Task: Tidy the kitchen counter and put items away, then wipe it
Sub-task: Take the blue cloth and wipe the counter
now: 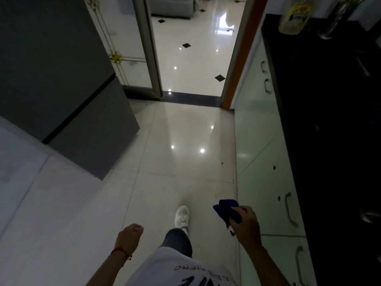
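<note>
My right hand (245, 223) holds a bunched dark blue cloth (227, 209) low over the floor, just left of the pale cabinet fronts. My left hand (129, 237) hangs at my side with its fingers curled in and nothing in it; a red thread is around the wrist. The black kitchen counter (321, 120) runs along the right edge of the view. At its far end stand a bottle with a yellow label (296, 15) and a shiny metal item (338, 19).
A grey fridge (61, 85) stands at the left beside a white wall. Glossy pale floor tiles (185, 141) lead to an open doorway (195, 58) with a dark threshold. Cabinet doors with metal handles (288, 209) sit under the counter. My white shoe (182, 216) is stepping forward.
</note>
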`<action>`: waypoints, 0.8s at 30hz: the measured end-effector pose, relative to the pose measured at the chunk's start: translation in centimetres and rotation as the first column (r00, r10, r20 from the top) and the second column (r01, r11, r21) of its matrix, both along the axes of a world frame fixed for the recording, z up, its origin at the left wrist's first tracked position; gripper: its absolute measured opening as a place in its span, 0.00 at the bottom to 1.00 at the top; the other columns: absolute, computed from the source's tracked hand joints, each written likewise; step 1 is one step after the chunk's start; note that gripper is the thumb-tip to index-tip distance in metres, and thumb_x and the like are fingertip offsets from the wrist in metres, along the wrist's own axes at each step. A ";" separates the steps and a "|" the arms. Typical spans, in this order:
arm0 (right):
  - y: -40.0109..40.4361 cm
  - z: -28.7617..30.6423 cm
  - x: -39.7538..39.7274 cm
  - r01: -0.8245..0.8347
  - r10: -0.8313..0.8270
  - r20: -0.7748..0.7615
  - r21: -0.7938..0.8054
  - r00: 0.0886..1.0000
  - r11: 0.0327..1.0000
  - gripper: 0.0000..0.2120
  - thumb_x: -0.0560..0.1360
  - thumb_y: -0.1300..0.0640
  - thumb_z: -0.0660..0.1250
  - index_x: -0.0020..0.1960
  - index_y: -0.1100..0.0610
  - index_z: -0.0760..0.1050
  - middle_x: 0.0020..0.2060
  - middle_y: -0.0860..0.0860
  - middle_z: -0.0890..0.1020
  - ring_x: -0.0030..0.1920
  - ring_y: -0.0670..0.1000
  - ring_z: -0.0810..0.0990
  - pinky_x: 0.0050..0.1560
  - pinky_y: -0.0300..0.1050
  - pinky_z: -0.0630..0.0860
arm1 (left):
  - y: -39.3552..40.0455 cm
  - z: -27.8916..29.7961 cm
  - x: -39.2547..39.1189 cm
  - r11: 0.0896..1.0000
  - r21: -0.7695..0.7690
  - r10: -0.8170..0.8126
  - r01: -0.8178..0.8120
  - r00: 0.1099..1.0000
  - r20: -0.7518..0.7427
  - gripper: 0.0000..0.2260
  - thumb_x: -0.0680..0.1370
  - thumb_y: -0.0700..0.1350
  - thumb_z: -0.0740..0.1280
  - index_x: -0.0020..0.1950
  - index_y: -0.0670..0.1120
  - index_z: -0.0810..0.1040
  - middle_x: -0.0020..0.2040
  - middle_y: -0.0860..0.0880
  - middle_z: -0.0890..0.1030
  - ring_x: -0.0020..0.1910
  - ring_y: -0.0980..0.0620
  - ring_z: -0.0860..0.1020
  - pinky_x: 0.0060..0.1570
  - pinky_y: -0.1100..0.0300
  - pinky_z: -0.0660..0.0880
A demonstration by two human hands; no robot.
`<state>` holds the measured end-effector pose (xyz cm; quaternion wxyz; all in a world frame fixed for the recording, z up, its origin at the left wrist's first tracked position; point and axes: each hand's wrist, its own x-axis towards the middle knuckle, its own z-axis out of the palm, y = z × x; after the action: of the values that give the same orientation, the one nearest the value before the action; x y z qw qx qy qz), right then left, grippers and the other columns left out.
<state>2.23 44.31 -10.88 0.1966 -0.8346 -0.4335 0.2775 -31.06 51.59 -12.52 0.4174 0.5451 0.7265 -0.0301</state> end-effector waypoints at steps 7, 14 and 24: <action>11.5 1.2 4.2 0.156 -0.158 -0.051 -0.041 0.986 0.987 0.17 0.69 0.63 0.71 0.57 0.60 0.77 0.55 0.57 0.76 0.50 0.55 0.77 0.46 0.49 0.79 | 18.2 2.4 7.9 0.999 0.020 -0.035 0.033 0.994 0.102 0.09 0.78 0.44 0.61 0.43 0.42 0.78 0.49 0.40 0.82 0.49 0.44 0.78 0.43 0.60 0.68; 22.0 1.5 9.7 0.193 -0.193 -0.012 0.015 0.981 0.981 0.18 0.69 0.63 0.71 0.58 0.59 0.77 0.55 0.56 0.76 0.52 0.53 0.76 0.46 0.40 0.74 | 33.7 5.1 19.1 0.973 0.188 -0.171 0.132 0.963 0.207 0.10 0.77 0.43 0.64 0.52 0.38 0.80 0.52 0.40 0.83 0.51 0.45 0.79 0.48 0.61 0.70; 39.3 2.2 20.1 0.123 -0.121 -0.022 0.138 0.992 0.983 0.19 0.69 0.61 0.71 0.59 0.57 0.76 0.56 0.53 0.76 0.53 0.49 0.74 0.50 0.34 0.73 | 47.0 3.2 29.3 0.971 0.152 -0.206 0.183 0.966 0.155 0.11 0.77 0.44 0.64 0.53 0.38 0.79 0.53 0.40 0.82 0.52 0.45 0.79 0.50 0.60 0.72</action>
<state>22.37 83.64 -8.70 0.2737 -0.8419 -0.3986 0.2397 -1.77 98.57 -9.36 0.4345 0.6418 0.6315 0.0254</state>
